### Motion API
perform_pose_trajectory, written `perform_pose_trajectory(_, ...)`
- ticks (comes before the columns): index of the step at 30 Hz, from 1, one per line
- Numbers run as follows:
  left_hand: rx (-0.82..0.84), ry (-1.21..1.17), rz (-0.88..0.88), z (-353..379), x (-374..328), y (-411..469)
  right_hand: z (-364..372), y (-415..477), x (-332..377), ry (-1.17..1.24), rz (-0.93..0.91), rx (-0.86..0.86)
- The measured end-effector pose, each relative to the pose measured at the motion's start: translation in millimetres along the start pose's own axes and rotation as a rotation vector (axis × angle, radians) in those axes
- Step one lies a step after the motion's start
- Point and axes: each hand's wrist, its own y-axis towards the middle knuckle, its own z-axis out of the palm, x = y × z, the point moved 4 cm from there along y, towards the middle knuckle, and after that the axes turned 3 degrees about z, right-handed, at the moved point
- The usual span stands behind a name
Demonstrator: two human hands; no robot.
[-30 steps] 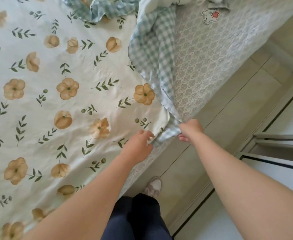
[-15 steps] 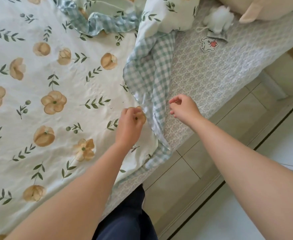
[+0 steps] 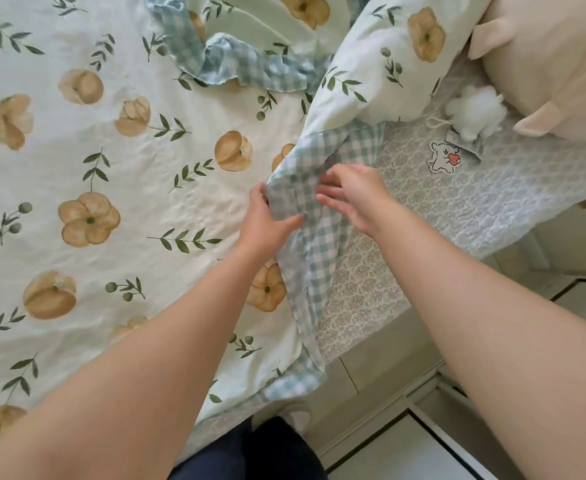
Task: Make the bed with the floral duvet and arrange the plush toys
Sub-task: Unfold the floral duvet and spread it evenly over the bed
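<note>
The floral duvet (image 3: 118,188), cream with tan flowers and green sprigs, lies spread over the bed. Its right edge is folded back, showing the blue-and-white checked underside (image 3: 314,258). My left hand (image 3: 267,223) pinches that checked edge between thumb and fingers. My right hand (image 3: 357,195) rests on the checked fabric just to the right, fingers spread and slightly curled. At the upper right, a large cream plush toy (image 3: 558,60) sits on the patterned grey sheet (image 3: 492,202). A small white fluffy plush (image 3: 473,114) lies beside it.
A bear sticker with a red heart (image 3: 443,161) lies on the sheet near the small plush. The bed's right side drops to a beige tiled floor (image 3: 381,386). My dark trousers (image 3: 250,452) show at the bottom, close to the bed.
Both hands have moved up along the duvet's folded edge, away from its lower corner. The left hand has now taken the checked edge; the right hand has come onto the fabric.
</note>
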Motion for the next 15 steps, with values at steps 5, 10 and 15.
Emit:
perform_pose_trajectory(5,0.073,0.105,-0.029,18.3,-3.9,1.9,13.3,15.0,13.4,0.163,0.089,0.112)
perform_pose_trajectory(10,0.406,0.186,-0.128,56.2,2.0,-20.0,16.8,25.7,21.5,0.322,0.193,0.181)
perform_pose_trajectory(15,0.285,0.472,-0.111,81.9,13.4,-38.8,-10.6,31.4,17.0,0.421,0.206,0.174)
